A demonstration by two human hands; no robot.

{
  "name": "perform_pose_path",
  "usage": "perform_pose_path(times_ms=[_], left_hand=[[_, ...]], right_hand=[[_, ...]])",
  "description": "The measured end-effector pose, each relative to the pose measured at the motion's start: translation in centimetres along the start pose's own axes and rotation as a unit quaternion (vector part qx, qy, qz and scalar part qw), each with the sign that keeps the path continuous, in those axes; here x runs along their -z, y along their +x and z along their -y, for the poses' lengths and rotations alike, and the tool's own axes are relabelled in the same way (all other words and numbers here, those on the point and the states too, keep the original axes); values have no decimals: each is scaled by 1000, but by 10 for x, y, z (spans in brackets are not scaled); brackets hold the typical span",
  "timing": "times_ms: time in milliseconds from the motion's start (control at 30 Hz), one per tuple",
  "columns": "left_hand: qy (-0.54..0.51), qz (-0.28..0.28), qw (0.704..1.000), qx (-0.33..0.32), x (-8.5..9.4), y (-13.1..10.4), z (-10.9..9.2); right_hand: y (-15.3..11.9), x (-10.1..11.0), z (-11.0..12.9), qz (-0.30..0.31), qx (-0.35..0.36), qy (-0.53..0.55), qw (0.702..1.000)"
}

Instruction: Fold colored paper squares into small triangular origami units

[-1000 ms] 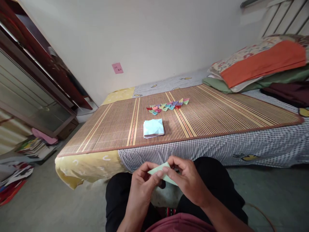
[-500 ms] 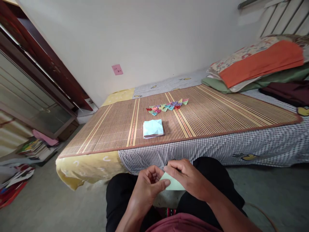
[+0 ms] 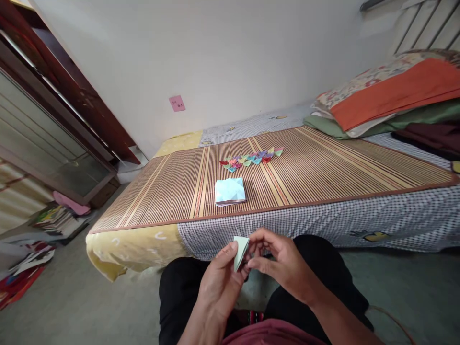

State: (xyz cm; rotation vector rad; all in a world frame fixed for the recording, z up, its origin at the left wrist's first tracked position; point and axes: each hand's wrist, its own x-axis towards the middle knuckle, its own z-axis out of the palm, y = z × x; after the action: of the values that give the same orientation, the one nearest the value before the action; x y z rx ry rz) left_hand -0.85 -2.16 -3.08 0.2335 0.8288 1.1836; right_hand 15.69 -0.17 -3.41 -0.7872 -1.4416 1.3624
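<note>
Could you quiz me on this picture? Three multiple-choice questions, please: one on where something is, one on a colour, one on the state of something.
1. Where does the stack of paper squares lie?
A. on the striped mat, near its front edge
B. on the floor
C. on the pillows

2. What colour is the folded paper in the person's hands?
A. red
B. pale green
C. black

3. How is that folded paper held?
A. it lies loose on the lap
B. one hand alone pins it to the mat
C. the left hand and the right hand both pinch it, in the air above the lap

Answers: 1 A, the stack sits on the mat in front of the row of small coloured folded pieces. 2 B, it shows pale green between the hands. 3 C, fingers of both hands meet on it.
</note>
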Motion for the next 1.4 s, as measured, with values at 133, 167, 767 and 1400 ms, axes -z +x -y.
perform_pose_path(times_ms=[133,167,767,1400], left_hand=[[-39,2,999,21,1,1,4],[-45,3,999,22,1,1,5],[65,40,990,-120,-10,-11,11],[55,7,994,-99,-14,-18,10]], right_hand=[[1,-12,9,-26,25,-52,998],[1,-13,10,-25,29,-62,997],[-1,-25,3,-110,271,-216,931],[0,-18,4,-67,288,-211,932]])
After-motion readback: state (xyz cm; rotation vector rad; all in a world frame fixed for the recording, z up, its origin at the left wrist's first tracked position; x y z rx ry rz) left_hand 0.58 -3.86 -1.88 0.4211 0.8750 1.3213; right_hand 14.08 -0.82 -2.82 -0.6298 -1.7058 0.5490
